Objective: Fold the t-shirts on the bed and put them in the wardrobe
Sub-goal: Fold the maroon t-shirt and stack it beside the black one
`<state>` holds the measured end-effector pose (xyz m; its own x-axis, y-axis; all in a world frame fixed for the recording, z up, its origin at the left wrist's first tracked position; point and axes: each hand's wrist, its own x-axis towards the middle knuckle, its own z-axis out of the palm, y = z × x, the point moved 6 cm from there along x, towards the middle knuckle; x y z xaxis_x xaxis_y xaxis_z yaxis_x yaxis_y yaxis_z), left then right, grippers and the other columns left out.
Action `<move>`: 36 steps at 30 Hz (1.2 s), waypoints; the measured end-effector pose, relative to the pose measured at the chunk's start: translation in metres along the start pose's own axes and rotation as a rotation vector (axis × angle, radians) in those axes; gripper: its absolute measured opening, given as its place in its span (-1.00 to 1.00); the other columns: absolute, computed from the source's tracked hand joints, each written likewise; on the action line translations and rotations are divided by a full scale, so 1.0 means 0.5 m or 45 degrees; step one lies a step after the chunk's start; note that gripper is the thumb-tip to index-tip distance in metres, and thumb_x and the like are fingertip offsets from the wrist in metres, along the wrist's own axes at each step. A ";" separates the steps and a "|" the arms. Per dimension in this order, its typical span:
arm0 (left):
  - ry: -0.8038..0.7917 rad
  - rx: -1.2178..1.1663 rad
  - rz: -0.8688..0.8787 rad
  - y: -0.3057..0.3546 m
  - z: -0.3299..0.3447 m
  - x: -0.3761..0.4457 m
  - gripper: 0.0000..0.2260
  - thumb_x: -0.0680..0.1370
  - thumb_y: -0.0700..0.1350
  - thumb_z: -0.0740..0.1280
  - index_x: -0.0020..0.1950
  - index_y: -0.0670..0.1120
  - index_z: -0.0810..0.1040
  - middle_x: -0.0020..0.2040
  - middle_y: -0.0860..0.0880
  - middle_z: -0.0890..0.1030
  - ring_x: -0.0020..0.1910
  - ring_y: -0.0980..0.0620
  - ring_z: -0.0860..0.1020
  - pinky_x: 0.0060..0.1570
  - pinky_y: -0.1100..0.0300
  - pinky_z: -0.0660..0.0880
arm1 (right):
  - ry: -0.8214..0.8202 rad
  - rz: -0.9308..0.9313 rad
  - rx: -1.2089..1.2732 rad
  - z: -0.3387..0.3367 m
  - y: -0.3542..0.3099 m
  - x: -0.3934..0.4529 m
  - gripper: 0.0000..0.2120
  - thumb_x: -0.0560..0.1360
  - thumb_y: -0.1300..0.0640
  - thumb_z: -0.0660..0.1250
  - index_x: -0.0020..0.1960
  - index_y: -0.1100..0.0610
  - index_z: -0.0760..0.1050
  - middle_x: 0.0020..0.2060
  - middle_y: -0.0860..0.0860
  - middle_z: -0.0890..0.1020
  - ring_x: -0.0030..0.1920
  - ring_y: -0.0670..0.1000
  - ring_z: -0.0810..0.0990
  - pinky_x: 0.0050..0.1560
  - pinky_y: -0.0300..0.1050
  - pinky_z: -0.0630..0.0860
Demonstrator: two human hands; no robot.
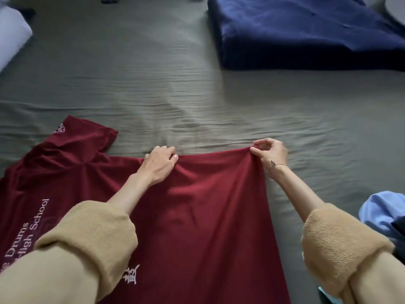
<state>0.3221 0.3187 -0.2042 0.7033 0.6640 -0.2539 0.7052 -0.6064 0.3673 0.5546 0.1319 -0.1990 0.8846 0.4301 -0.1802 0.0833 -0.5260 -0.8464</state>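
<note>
A dark red t-shirt (203, 207) with white lettering lies spread sideways on the grey-green bed sheet (197, 102), one sleeve pointing up at the left. My left hand (158, 164) grips the shirt's far edge near its middle. My right hand (270, 153) pinches the far right corner of the same edge between thumb and fingers, with a thin bracelet on the wrist. Both forearms wear pushed-up tan sleeves and cover part of the shirt's near side.
A folded dark blue blanket (306, 34) lies at the far right of the bed. A light blue garment (383, 211) is bunched at the right edge. A pale pillow (11, 36) shows at the far left.
</note>
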 end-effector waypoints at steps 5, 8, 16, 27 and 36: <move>0.040 0.123 0.092 0.011 -0.003 0.043 -0.77 0.66 -0.03 0.03 -0.03 -0.12 0.39 0.06 -0.16 0.53 0.14 -0.16 0.42 0.11 -0.04 0.33 | 0.276 0.100 -0.128 -0.013 0.007 0.021 -0.84 0.39 0.26 0.45 -0.04 0.26 0.61 -0.09 0.17 0.66 -0.19 -0.01 0.62 -0.16 -0.33 0.38; 0.078 0.217 0.090 0.015 0.004 0.066 -0.72 0.66 0.03 0.01 0.14 -0.11 0.41 0.08 -0.11 0.49 0.18 -0.11 0.40 0.11 -0.04 0.32 | 0.353 0.019 -0.249 -0.008 -0.011 0.034 -0.84 0.41 0.26 0.43 -0.04 0.28 0.57 -0.09 0.19 0.65 -0.03 0.14 0.61 -0.05 -0.27 0.33; 0.104 0.157 0.196 0.002 0.003 0.064 -0.72 0.66 0.09 -0.05 -0.02 -0.03 0.34 -0.06 0.03 0.39 0.11 -0.03 0.38 0.09 0.03 0.28 | 0.281 -0.191 -0.857 0.059 -0.035 -0.008 -0.74 0.56 0.17 0.21 0.21 0.25 0.40 0.27 0.22 0.36 0.28 0.20 0.32 0.27 0.08 0.23; -0.096 0.649 0.344 -0.231 -0.117 0.008 -0.42 0.36 0.14 -0.30 0.00 0.05 0.45 -0.01 0.16 0.47 0.13 0.13 0.36 0.20 0.14 0.18 | -0.507 -0.839 -1.124 0.353 -0.169 -0.121 -0.71 0.58 0.00 0.16 0.22 0.11 0.40 0.18 0.08 0.41 0.25 0.10 0.33 0.32 0.03 0.22; 0.248 0.868 0.383 -0.280 -0.111 0.029 -0.66 0.63 0.00 0.02 -0.10 -0.08 0.53 -0.16 -0.01 0.56 -0.03 -0.04 0.52 0.08 -0.06 0.32 | -0.434 -0.668 -1.362 0.388 -0.161 -0.116 -0.70 0.60 0.12 -0.08 0.20 0.20 0.32 0.19 0.13 0.37 0.23 0.16 0.31 0.29 0.10 0.19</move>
<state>0.2288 0.4374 -0.2096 0.8896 0.4545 -0.0452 0.4300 -0.8667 -0.2530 0.4074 0.2916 -0.2177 0.4800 0.8542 -0.1997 0.8657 -0.4981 -0.0500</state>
